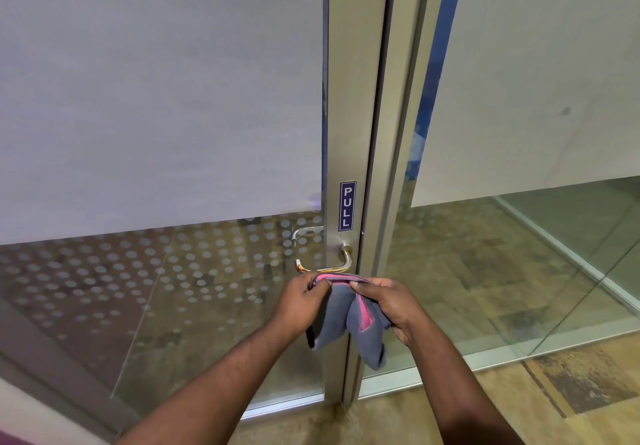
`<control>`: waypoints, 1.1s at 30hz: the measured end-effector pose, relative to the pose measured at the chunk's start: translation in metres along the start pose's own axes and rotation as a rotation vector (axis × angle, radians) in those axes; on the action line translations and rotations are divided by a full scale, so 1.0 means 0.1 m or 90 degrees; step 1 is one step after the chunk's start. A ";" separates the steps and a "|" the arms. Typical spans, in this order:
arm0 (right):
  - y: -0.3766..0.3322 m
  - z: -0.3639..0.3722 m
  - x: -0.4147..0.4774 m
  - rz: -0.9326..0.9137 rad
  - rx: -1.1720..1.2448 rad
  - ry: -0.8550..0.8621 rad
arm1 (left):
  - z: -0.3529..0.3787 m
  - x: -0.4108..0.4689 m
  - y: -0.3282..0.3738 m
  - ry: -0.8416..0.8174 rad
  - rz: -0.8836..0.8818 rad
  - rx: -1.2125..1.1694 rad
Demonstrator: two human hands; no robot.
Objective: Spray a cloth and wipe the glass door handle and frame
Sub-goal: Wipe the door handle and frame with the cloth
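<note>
A grey cloth [334,320] with a pink edge hangs between both hands, just below the door handle. My left hand [300,301] pinches its upper left edge and my right hand [391,301] grips its upper right part. The metal lever handle [332,266] juts left from the aluminium door frame [349,115], a short way above the cloth and apart from it. A blue PULL sticker [347,206] sits on the frame above the handle. No spray bottle is in view.
Frosted glass door panel [156,98] on the left, with a dotted band lower down. A second frosted glass panel [540,81] stands to the right of the frame. A brown patterned floor [450,420] runs below.
</note>
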State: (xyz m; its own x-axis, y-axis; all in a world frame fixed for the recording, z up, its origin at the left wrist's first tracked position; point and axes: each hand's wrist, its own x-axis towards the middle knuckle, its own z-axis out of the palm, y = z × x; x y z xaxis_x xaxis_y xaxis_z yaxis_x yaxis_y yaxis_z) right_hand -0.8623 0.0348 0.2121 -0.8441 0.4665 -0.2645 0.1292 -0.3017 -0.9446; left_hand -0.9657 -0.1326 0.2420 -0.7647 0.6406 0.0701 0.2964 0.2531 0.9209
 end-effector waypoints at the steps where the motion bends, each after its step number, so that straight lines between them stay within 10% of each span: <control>1: -0.01 0.01 0.01 0.004 0.007 0.010 | 0.01 0.00 0.03 0.009 -0.011 -0.038; 9: 0.00 0.12 0.07 -0.006 0.076 0.094 | 0.26 -0.04 0.00 -0.254 -0.006 -0.134; 18: -0.08 -0.13 0.09 0.043 0.165 -0.078 | 0.03 0.07 0.00 -0.109 -0.176 -0.163; 33: -0.09 -0.08 0.15 0.005 0.202 0.114 | -0.06 0.08 -0.06 -0.209 -0.200 -0.371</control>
State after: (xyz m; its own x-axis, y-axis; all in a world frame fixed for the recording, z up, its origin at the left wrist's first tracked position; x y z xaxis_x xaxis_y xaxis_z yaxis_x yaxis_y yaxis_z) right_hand -0.8714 0.0512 0.2149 -0.7351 0.5935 -0.3278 -0.0572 -0.5360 -0.8423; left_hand -0.9773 -0.1335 0.2394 -0.5257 0.8082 -0.2653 -0.3303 0.0935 0.9392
